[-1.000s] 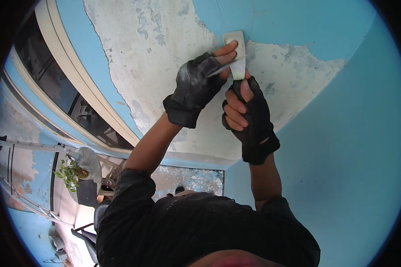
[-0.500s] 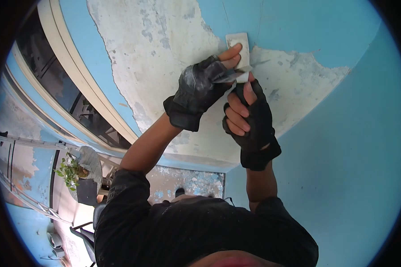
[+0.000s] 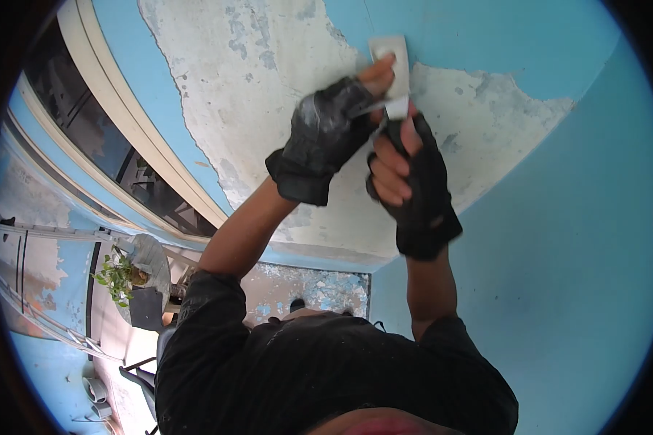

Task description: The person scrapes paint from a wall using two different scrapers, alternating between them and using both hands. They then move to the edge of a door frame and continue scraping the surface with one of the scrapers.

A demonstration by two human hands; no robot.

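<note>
The right hand (image 3: 413, 185), in a black glove with no fingertips, gripped the dark handle of a flat grey metal scraper (image 3: 392, 72), the left hand (image 3: 325, 134) held its blade, pressed on the peeling blue ceiling (image 3: 486, 36).

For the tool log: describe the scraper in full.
The scraper has a broad, pale, flat blade, metal by its look, and a dark handle, mostly hidden. The blade lies against the wall, its far edge where blue paint meets bare plaster. The gloved right hand grips the handle; fingers of the left hand press on the blade.
</note>
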